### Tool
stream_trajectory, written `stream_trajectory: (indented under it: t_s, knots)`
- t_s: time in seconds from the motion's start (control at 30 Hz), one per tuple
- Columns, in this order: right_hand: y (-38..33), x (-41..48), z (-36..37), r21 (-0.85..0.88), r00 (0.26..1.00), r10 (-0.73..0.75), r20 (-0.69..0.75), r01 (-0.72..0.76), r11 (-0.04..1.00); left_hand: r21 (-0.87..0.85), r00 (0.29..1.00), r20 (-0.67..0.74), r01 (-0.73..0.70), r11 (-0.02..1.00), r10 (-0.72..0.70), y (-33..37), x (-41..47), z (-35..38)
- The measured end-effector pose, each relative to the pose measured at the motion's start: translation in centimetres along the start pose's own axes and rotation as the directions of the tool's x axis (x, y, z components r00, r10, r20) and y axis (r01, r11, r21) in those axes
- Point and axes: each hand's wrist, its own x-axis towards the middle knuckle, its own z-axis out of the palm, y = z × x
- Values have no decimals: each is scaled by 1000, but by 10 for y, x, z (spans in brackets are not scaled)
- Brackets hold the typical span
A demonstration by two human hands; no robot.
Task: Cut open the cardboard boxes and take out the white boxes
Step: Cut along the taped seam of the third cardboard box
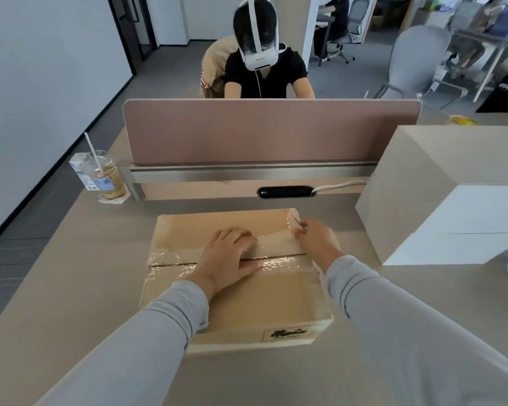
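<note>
The cardboard box [247,303] sits mid-tabletop [71,273], close to the near edge. Its flaps are closed under glossy clear tape [279,260] along the centre seam.

Handling, as judged: the corrugated faces are stiff but likely give along the seam. The taped film looks slick, so steadying pressure belongs on bare board. Weight cannot be told from this view. Suggested hold points are the top panel for steadying and the side walls for lifting.

The left hand [230,256] lies flat on the lid with fingers straight and close together and the thumb along the seam; it presses down and grips nothing. The right hand [317,240] is at the box's far right corner, fingers curled in a narrow pinch on a thin blade [298,223] whose tip points away over the taped edge. A stack of white boxes [458,209] stands at the tabletop's right edge.
</note>
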Motion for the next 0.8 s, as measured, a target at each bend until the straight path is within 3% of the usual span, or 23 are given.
stream_trajectory:
  t_s: [0.13,0.3,0.57,0.8]
  knots:
    - [-1,14,4,65,999,-3,39,1,998,-78,999,23,42,996,-40,-9,15,0]
    - [15,14,5,298,982,-38,185,-19,954,-42,994,112,5,999,-1,-6,30,0]
    - [37,4,-5,232,911,35,411,-142,962,-100,948,297,-88,991,114,0,59,-7]
    - [42,12,-4,191,901,42,432,-137,972,46,947,232,-237,970,220,-3,64,-1]
